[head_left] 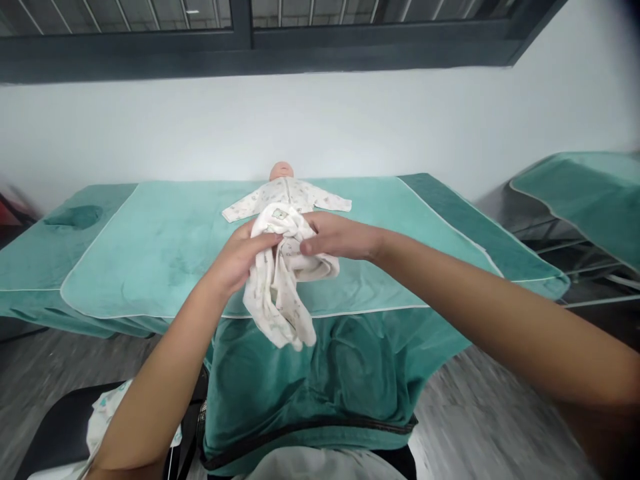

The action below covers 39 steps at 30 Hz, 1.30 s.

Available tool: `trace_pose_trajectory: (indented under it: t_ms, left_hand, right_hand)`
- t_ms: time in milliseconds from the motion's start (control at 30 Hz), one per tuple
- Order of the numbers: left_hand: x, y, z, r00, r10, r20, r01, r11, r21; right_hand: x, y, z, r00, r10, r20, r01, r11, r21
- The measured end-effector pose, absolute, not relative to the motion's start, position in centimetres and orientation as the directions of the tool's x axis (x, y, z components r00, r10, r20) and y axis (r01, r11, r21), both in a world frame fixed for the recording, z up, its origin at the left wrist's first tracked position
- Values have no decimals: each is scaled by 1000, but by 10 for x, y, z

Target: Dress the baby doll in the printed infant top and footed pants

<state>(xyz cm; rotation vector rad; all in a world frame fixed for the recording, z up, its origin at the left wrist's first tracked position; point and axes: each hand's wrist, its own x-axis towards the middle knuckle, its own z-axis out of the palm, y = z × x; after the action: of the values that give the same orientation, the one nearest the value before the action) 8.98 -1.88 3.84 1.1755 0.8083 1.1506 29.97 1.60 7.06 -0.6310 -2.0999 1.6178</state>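
Observation:
A crumpled white baby garment [283, 293] with a small print hangs bunched between my hands, above the front edge of the bed. My left hand [239, 257] grips its left side, thumb over the gathered cloth. On the opposite side my right hand [337, 235] pinches the fabric, some fingers hidden behind or inside it. Folds conceal the garment's exact cut. Beyond my hands a baby doll [281, 171] lies on the bed, with a white printed long-sleeved top [297, 192] spread at its body, sleeves stretched out sideways. My hands and the garment cover the doll's lower part.
The bed carries a light green cover [165, 267] over darker green cloth. At lower left, white printed cloth [107, 410] lies on a black chair [60, 427]. Another green-covered bed [590, 193] stands at right. A white wall [175, 127] rises behind.

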Motion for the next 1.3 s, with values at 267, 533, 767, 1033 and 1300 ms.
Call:
trace_pose_trajectory:
  t_ms: [267,533,767,1033,1300]
  left_hand:
    - [86,-16,7,412,909,-66,-144,136,980]
    - [86,-9,-17,374,923,-92,-206,179,962]
    - [83,-4,-51,497,836,-233,-128,336,933]
    - [83,-10,-84,513,802,-306,109,292,950]
    - [141,21,-85,229,973,-6,586,-133,799]
  right_hand:
    - [299,20,58,-585,811,18,118,107,-987]
    - [300,21,7,-629,770,-101,-9,-138,-990]
    - [299,5,-41,-639,745,-188,-89,-315,-945]
    - [310,-29,-126,-435,842,-318,-270,-459,-847]
    - [320,0,-160,82,996,-22,83,-29,-996]
